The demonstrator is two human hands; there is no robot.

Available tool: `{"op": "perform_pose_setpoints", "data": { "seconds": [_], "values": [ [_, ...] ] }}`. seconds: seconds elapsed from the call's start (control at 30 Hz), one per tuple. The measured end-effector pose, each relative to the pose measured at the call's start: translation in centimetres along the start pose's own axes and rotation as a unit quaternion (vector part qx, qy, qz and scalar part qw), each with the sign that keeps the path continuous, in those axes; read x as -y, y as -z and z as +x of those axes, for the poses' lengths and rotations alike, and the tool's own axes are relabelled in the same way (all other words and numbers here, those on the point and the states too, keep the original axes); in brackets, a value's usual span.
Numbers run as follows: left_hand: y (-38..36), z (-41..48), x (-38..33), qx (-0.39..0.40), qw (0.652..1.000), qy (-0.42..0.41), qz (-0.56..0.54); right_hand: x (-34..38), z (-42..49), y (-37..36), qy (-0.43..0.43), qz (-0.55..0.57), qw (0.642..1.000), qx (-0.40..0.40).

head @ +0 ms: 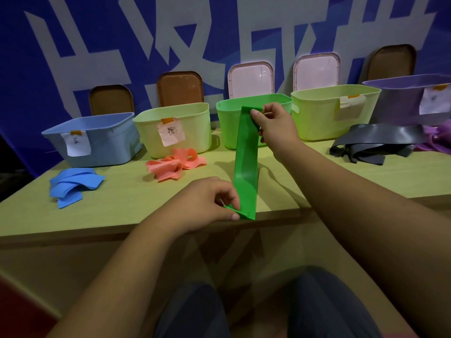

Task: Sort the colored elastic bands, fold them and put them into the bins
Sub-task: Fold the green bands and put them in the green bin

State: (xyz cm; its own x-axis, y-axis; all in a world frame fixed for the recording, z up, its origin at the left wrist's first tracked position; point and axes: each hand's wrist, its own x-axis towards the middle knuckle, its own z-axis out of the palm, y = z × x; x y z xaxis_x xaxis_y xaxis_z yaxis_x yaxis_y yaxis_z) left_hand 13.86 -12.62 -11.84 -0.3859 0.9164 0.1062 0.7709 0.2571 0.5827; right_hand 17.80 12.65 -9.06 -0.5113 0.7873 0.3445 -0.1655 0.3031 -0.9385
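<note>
While I look down from the head view, the green band (245, 172) runs straight between my hands, long axis near to far. My right hand (273, 123) pinches the far end, raised in front of the green bin (229, 128). My left hand (210, 198) pinches the near end at the bench (122, 211) edge. The band is flat, smooth and bright, creased at the near corner. To fold it, I judge the ends must meet.

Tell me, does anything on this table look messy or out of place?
Nothing broken or spilled. The blue bands, pink bands and dark grey bands lie in crumpled heaps on the table, outside the bins. The left hand and right hand pinch one green band.
</note>
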Motion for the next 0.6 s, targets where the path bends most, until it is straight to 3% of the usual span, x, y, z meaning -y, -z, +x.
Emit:
{"op": "perform_pose_setpoints", "data": {
  "seconds": [0.23,0.6],
  "values": [
    [-0.5,0.1,0.0,-0.036,0.997,0.006,-0.071,0.5,-0.4,0.2,0.007,0.003,1.0,0.002],
    [-1.0,-0.4,0.6,0.025,0.998,0.009,-0.062,0.4,-0.2,0.4,0.001,0.0,1.0,0.002]
  ]
}}
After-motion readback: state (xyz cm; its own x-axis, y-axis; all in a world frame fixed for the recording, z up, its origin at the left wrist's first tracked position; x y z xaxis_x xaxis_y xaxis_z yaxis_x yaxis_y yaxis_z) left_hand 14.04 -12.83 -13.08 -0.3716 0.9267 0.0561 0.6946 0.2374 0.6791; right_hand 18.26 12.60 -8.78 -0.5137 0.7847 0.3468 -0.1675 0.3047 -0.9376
